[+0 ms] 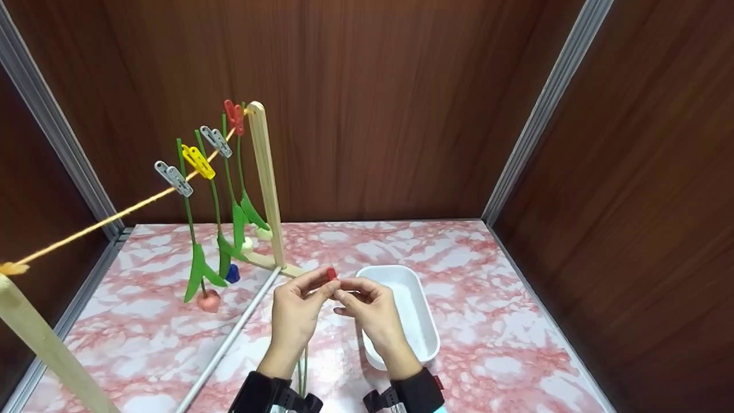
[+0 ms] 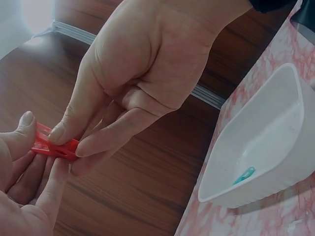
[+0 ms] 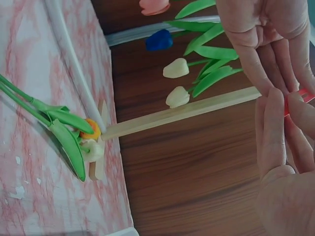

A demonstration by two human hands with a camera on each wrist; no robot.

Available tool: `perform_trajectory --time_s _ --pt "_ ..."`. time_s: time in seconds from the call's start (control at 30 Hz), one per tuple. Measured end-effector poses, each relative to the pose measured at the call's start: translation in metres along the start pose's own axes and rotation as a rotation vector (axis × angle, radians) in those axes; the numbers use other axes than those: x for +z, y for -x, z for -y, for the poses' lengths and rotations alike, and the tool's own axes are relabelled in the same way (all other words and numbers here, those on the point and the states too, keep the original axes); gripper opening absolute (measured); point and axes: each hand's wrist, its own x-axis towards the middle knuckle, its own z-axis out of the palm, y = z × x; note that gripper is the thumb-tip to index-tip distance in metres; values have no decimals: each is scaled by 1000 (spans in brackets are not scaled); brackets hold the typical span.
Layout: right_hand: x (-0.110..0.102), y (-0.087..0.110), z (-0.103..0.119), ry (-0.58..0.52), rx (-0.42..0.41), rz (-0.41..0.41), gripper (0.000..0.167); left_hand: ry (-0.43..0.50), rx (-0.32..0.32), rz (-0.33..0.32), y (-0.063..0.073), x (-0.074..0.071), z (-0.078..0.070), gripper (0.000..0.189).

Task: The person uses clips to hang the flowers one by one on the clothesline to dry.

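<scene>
Close to the near side of the white tray, my left hand and right hand meet above the table. Between them is a small red clothespin. In the left wrist view the right thumb and fingers pinch one end of this clothespin, while the left thumb and fingers grip its other end. Fingers cover part of it. Two artificial tulips lie on the table below, an orange one and a white one, their green stems showing under the left forearm in the head view.
Left, a yellow cord runs between wooden posts. Several tulips hang upside down from it by red, grey and yellow clothespins. A white pole lies along the stand's base. The white tray contains a teal clothespin.
</scene>
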Motion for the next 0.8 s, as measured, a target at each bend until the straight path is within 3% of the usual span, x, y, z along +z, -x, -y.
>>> perform_trajectory --time_s 0.33,0.57,0.8 --pt "4 -3 -12 -32 -5 -43 22 -44 70 -47 -10 2 15 24" --pt "7 -14 -13 -42 -20 -77 20 -98 118 -108 -27 4 22 15" --pt "11 -33 -20 -60 -23 -100 20 -29 150 -143 -45 5 32 10"
